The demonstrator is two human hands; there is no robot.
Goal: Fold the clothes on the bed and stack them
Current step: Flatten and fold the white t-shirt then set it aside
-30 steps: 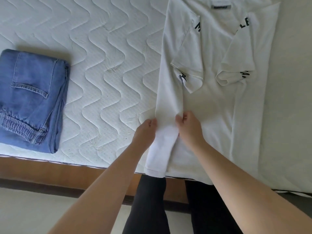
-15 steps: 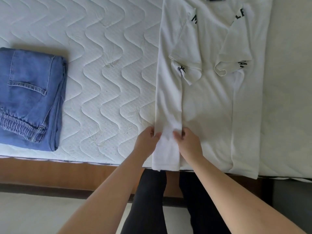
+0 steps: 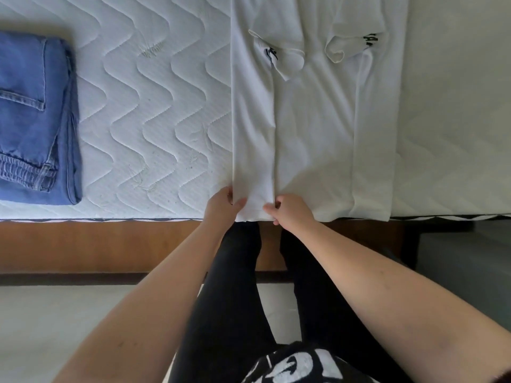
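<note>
A white T-shirt point(image 3: 312, 128) lies flat on the bed, both long sides and both short sleeves folded inward. Its hem reaches the near edge of the mattress. My left hand point(image 3: 222, 207) pinches the outer edge of the left folded strip at the hem. My right hand point(image 3: 290, 212) pinches the inner edge of that same strip, a hand's width away. A folded pair of blue jeans point(image 3: 36, 120) sits at the far left of the bed, apart from both hands.
The quilted white mattress point(image 3: 143, 111) spreads between the jeans and the shirt. A wooden bed frame point(image 3: 96, 244) runs below its near edge. My dark-clad legs stand against the frame over a pale floor point(image 3: 69, 322).
Both hands slid down the left folded strip toward the hem, pulling it straight and flat. The view tilted downward, so the shirt's collar left the frame.
</note>
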